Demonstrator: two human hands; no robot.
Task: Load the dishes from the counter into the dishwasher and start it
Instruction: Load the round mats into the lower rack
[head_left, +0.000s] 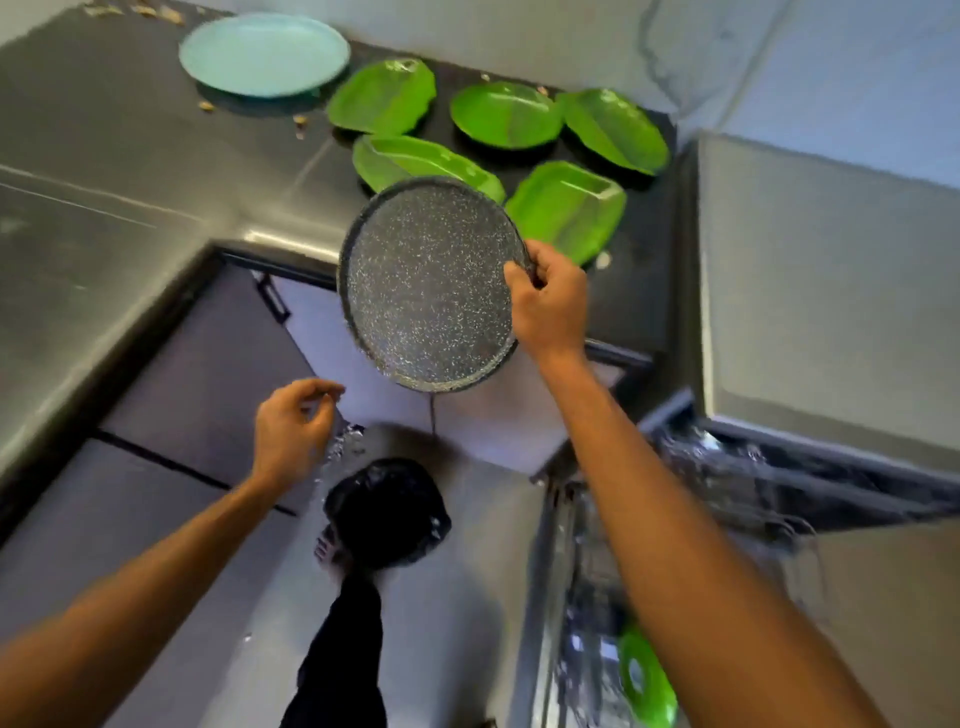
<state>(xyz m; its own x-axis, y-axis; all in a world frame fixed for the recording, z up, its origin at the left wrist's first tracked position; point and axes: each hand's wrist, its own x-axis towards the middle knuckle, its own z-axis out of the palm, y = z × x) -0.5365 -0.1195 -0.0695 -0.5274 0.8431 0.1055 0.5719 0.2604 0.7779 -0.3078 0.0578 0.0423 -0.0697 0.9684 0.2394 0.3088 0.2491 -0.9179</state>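
Above dark counter, speckled plate, right rim pinched in fingers of right hand; left hand loosely curled, empty.

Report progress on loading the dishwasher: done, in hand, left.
Done: one green plate sits in the dishwasher rack. In hand: the right hand grips a speckled dark plate by its rim; the left hand is empty. Left: five green leaf plates and a light blue plate on the counter, then starting it.
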